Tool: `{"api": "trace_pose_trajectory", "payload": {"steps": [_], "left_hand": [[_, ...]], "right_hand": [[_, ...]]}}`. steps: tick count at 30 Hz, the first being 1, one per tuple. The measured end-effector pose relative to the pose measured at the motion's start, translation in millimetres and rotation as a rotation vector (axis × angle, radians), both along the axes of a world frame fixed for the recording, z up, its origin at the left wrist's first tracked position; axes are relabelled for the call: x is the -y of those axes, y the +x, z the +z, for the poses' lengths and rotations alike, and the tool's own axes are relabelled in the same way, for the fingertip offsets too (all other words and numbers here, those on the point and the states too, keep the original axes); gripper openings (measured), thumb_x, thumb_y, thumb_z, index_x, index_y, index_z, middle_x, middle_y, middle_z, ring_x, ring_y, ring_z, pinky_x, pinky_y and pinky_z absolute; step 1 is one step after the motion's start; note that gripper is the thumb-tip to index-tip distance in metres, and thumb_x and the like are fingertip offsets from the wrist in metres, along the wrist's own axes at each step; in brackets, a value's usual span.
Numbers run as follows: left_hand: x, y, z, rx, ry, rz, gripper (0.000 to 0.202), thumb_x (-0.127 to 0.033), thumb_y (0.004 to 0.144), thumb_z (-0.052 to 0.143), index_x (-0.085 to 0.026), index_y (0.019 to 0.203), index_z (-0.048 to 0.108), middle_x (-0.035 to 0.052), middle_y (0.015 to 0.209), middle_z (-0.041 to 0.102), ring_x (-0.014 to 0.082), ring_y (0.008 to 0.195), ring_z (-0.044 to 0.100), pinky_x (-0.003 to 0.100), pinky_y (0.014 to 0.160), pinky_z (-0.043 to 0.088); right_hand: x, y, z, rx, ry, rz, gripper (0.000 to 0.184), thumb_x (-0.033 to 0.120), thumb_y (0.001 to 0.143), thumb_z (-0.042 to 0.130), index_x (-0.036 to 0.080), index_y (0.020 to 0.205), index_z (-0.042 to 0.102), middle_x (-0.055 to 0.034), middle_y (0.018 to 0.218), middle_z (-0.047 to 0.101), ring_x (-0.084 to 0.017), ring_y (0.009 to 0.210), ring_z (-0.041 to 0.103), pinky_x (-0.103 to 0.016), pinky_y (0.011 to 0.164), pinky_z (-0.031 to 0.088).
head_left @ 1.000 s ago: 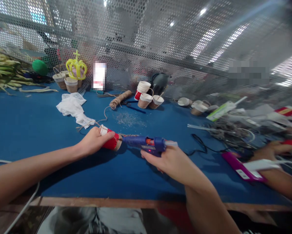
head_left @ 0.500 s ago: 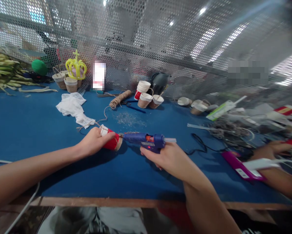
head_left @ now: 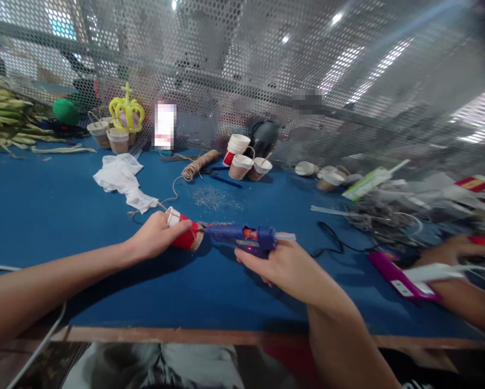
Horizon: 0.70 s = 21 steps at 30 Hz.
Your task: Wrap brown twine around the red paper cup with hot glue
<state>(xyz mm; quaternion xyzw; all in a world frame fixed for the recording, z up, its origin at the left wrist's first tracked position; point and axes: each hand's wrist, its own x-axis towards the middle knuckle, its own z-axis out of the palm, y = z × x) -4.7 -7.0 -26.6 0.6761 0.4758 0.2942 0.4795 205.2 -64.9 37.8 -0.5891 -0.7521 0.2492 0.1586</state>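
Observation:
My left hand [head_left: 156, 236] is wrapped round a red and white paper cup [head_left: 190, 237], which lies tilted with its base toward the right. Twine [head_left: 175, 186] runs from the cup back to a roll of twine [head_left: 200, 165]. In my right hand [head_left: 275, 262] is a blue hot glue gun [head_left: 242, 237], its red light lit and a clear glue stick [head_left: 286, 236] poking out behind. The gun's nozzle points left at the cup's base end; whether it touches cannot be made out.
A crumpled white cloth [head_left: 121, 175] lies behind my left hand. Several twine-wrapped cups [head_left: 240, 167] and pliers [head_left: 226, 179] stand or lie further back. At right are a purple power strip [head_left: 402, 276], a black cord [head_left: 332, 237] and another person's arm [head_left: 461, 292].
My right hand has drawn the glue gun slightly to the right and down. The cup and my left hand stay almost where they were.

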Motion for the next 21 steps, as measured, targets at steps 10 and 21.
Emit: {"api": "trace_pose_trajectory", "payload": {"steps": [10,21], "left_hand": [[3,1,2.3,0.044,-0.025,0.013,0.035,-0.043,0.072,0.048,-0.013,0.056,0.056,-0.0036,0.049,0.043,0.0082,0.046,0.030,0.022,0.045,0.026],[3,2,-9.1,0.103,0.042,0.001,0.035,-0.042,0.076,0.047,-0.014,0.056,0.052,-0.0031,0.051,0.045,0.0082,0.048,0.036,0.020,0.045,0.029]], "right_hand": [[2,1,1.6,0.103,0.029,0.083,0.032,0.028,0.078,0.046,0.020,0.046,0.045,0.0053,0.033,0.043,-0.009,0.035,0.044,-0.022,0.042,0.036],[-4,0,4.3,-0.118,-0.066,-0.045,0.026,0.031,0.076,0.050,0.018,0.054,0.052,0.0066,0.034,0.043,-0.008,0.034,0.046,-0.019,0.038,0.039]]}}
